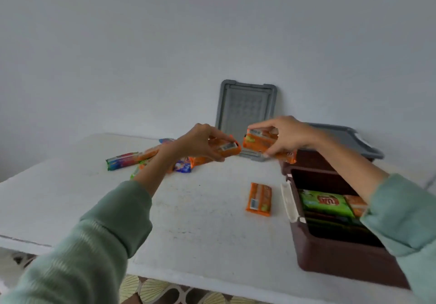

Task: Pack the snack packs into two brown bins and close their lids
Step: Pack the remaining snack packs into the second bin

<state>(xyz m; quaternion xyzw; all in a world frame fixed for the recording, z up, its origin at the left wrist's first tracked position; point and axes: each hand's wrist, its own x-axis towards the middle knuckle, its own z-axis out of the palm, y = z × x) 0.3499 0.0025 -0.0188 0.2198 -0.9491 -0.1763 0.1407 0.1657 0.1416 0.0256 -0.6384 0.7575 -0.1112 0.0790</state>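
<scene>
Orange all round: one orange pack (226, 149) was pinched in the left grip (200, 143) and a second orange pack (262, 144) was clamped in the right grip (287, 136), fingers curled round each, both held above the white surface (188, 209). A third orange pack (259, 199) was laid flat beside the open brown bin (313, 251), where a green pack (328, 201) was stowed. Loose packs (122, 161) were heaped farther left.

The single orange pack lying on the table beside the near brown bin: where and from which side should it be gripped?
Pinch the orange pack across its narrow width near mid-length, coming down from above. It lies flat on the table, both long edges free, with a gap to the brown bin on its right.
</scene>
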